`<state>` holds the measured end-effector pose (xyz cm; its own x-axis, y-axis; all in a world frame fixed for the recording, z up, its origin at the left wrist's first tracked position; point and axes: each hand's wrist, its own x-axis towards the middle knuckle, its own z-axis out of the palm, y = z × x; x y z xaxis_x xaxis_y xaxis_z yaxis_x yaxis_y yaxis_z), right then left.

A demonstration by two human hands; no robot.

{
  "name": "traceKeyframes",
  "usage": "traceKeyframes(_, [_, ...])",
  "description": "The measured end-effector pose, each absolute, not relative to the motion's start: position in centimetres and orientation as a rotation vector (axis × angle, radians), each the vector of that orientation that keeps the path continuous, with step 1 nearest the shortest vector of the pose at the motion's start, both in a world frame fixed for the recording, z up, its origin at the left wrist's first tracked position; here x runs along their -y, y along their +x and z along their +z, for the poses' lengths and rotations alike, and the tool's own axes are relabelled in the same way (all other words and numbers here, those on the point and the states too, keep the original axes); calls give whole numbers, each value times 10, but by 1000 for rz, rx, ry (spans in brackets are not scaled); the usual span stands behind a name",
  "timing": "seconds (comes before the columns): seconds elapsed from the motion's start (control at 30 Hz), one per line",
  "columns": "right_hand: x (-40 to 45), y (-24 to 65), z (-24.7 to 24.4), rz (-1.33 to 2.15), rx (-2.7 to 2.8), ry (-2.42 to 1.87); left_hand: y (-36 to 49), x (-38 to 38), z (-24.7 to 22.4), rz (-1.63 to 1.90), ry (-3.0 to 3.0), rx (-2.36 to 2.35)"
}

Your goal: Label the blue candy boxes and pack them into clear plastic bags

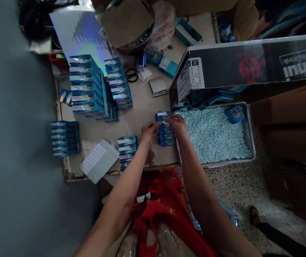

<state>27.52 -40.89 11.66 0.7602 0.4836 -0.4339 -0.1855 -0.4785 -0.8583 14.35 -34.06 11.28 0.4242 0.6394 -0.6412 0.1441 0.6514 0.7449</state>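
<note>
My left hand (149,131) and my right hand (178,125) meet over a short row of small blue boxes (166,137). Between their pinched fingertips is a small white strip (164,122). The nearest box at the far end of this row carries a white strip on its end; my fingers hide part of the row. By my left forearm stands another row of blue boxes (127,149) with white strips on their ends. Left of it, a sheet of white strips (99,160) lies aslant at the table edge.
A metal tray (252,142) of pale blue-white pellets holds one blue box (235,114). Behind it is a black carton (222,66). Stacked blue boxes (87,87), scissors (131,75), a small scale (158,86) and a blue can (141,60) occupy the table. A person's foot (254,216) shows lower right.
</note>
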Motion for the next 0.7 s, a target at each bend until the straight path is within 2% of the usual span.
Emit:
traceKeyframes(0.43, [397, 285, 93, 511, 283, -2299, 170, 318, 72, 315, 1151, -1497])
traceKeyframes(0.7, [396, 291, 85, 534, 390, -2454, 180, 326, 73, 322, 875, -1493])
